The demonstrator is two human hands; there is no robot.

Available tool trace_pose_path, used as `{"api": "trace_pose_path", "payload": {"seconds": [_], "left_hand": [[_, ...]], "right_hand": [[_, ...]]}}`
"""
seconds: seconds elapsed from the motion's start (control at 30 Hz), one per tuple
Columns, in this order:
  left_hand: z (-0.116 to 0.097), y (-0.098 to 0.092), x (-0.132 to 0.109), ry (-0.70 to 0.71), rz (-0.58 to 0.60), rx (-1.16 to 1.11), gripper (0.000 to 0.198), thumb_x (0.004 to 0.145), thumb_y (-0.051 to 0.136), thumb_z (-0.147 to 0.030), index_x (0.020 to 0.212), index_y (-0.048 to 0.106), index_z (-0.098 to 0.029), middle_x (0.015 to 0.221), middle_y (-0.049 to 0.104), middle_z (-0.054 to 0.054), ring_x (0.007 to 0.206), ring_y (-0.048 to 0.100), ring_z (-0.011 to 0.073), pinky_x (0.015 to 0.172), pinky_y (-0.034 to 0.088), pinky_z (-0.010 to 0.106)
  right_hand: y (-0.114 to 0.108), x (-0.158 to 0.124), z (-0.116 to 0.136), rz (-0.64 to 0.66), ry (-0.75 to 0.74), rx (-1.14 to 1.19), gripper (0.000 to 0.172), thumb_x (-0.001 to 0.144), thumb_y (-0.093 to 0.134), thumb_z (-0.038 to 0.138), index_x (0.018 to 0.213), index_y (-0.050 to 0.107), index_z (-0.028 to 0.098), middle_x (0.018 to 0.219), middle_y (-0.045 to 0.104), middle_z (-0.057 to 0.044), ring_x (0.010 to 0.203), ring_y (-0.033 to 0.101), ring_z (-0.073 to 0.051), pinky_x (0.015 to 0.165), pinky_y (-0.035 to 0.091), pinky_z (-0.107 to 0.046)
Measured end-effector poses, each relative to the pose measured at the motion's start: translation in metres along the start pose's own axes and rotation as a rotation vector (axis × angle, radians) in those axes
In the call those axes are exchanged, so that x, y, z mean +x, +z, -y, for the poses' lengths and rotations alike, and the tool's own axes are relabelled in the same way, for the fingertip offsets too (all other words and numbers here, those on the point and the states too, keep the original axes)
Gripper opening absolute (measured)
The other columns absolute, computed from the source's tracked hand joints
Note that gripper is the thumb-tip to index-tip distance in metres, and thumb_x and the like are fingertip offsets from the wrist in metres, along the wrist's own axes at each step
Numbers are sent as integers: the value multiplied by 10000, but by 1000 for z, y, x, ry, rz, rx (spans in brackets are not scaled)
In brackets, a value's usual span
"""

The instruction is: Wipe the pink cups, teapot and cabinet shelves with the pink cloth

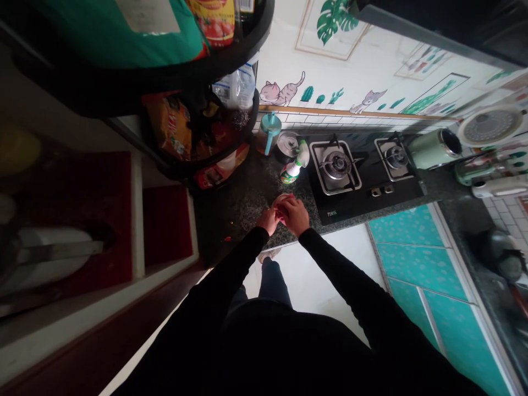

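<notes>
Clasped together, the left hand (268, 221) and right hand (295, 215) close on a small round reddish object (282, 202), its kind unclear, at twelve o'clock over a speckled granite countertop (247, 214), with a black gas hob (355, 206) at two o'clock and a spray bottle (293, 165) just beyond

Clothing, upper body: one black long-sleeved top (264, 352), plain and matt. Left sleeve (235, 269) and right sleeve (342, 269): black, close-fitting, full length to the wrist.

Hands: left hand (268, 220) and right hand (296, 215), both bare, gloveless.

Clothing, lower body: dark trousers (274, 283), slim in the leg; exact shade too dim to tell.

Footwear: one pale shoe or slipper (268, 254), only the toe end showing; exact type cannot be told.
</notes>
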State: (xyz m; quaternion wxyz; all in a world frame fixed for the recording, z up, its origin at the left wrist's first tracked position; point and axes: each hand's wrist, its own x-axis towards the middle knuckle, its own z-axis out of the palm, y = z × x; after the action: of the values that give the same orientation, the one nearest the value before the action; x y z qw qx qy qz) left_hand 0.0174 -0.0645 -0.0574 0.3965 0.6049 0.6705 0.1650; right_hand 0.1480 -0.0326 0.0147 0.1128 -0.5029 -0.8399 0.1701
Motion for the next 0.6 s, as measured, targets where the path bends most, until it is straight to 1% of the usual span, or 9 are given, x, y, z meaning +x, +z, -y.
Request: {"api": "trace_pose_path", "payload": {"seconds": [0.13, 0.2, 0.23, 0.3, 0.37, 0.47, 0.53, 0.6], "left_hand": [[0, 1, 2, 8, -21, -7, 350, 1018, 589, -360, 1301, 652, -164, 1100, 759, 136, 1047, 714, 246, 886, 499, 306], [0, 1, 2, 1, -23, 10, 320, 1019, 578, -335, 1272, 668, -161, 1084, 762, 133, 1028, 716, 243, 865, 500, 302], [0, 0, 2, -2, -19, 22, 294, 1021, 565, -307, 1250, 681, -163, 1077, 763, 130, 1015, 718, 241, 850, 501, 300], [0, -1, 2, 0, -11, 37, 255, 1012, 552, -254, 1193, 710, -168, 1071, 765, 128, 1005, 721, 244, 825, 500, 301], [1, -2, 2, 11, -8, 34, 247, 1004, 560, -248, 1178, 718, -171, 1077, 768, 128, 1014, 723, 252, 810, 497, 302], [4, -2, 4, 30, -16, 16, 336, 1007, 595, -389, 1250, 691, -178, 1086, 772, 125, 1020, 724, 254, 794, 492, 299], [4, -2, 6, 32, -32, 3, 437, 986, 619, -495, 1275, 677, -174, 1076, 775, 129, 1013, 725, 256, 783, 488, 298], [4, -1, 8, 30, -41, -4, 476, 963, 646, -530, 1269, 679, -167, 1076, 776, 134, 1005, 725, 255, 784, 485, 299]], "right_hand": [[2, 36, 3, -9, 103, -57, 269, 991, 571, 236, 1170, 765, 288, 1195, 691, -86, 1050, 529, -284, 927, 448, -399], [5, 39, 6, -24, 101, -49, 283, 991, 562, 220, 1190, 753, 283, 1221, 686, -86, 1076, 531, -283, 971, 445, -409], [7, 34, 6, -26, 69, -34, 283, 998, 554, 221, 1198, 747, 275, 1237, 684, -86, 1104, 536, -278, 1008, 436, -412], [8, 15, 5, -19, 0, 3, 269, 1016, 542, 240, 1198, 740, 257, 1245, 689, -81, 1142, 551, -262, 1055, 422, -409], [6, -9, -1, -11, -22, 16, 255, 1026, 545, 275, 1185, 741, 245, 1244, 699, -77, 1136, 566, -257, 1047, 432, -405], [0, -32, -17, -22, 17, -6, 254, 1021, 567, 315, 1191, 745, 254, 1257, 706, -76, 1113, 564, -267, 988, 461, -399], [-7, -35, -29, -18, 40, -26, 238, 1009, 585, 306, 1166, 759, 267, 1240, 716, -70, 1096, 558, -275, 956, 470, -395], [-15, -30, -36, -11, 68, -38, 212, 991, 601, 276, 1110, 776, 271, 1195, 729, -67, 1067, 564, -277, 947, 466, -398]]}}
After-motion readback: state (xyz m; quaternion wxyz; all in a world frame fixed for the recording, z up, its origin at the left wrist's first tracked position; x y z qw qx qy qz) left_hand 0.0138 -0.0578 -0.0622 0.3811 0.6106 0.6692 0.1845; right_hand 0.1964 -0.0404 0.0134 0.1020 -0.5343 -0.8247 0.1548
